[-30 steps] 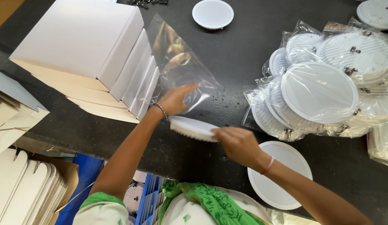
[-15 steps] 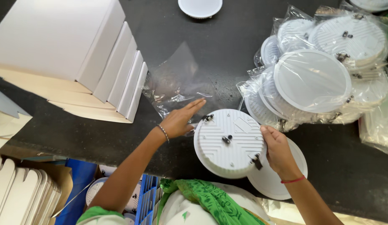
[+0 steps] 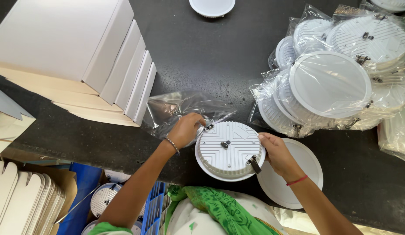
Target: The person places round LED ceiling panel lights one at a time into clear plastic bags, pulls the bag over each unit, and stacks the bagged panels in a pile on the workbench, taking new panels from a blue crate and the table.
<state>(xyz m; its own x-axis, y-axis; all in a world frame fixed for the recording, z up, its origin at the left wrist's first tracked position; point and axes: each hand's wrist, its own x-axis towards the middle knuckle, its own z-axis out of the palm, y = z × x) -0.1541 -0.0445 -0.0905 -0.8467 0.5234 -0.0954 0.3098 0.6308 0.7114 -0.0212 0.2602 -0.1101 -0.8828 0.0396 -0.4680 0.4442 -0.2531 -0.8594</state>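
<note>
Change: round white lamp (image 3: 229,150) now lies flat, ribbed back up, lower on the dark table (image 3: 202,65) than half a second ago.
Left hand (image 3: 185,129): fingers curled, pinching clear bag (image 3: 176,109) at the lamp's left rim.
Right hand (image 3: 276,153): fingers together, gripping the right rim.
Nearby: white disc (image 3: 305,174) beneath, bagged lamps (image 3: 337,78) far right.

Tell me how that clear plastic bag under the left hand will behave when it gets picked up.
The clear plastic bag lies crumpled and thin, so it would probably flop and sag. Its glossy film looks slippery. The left hand pinning its edge suggests it is light enough to drift.
</note>
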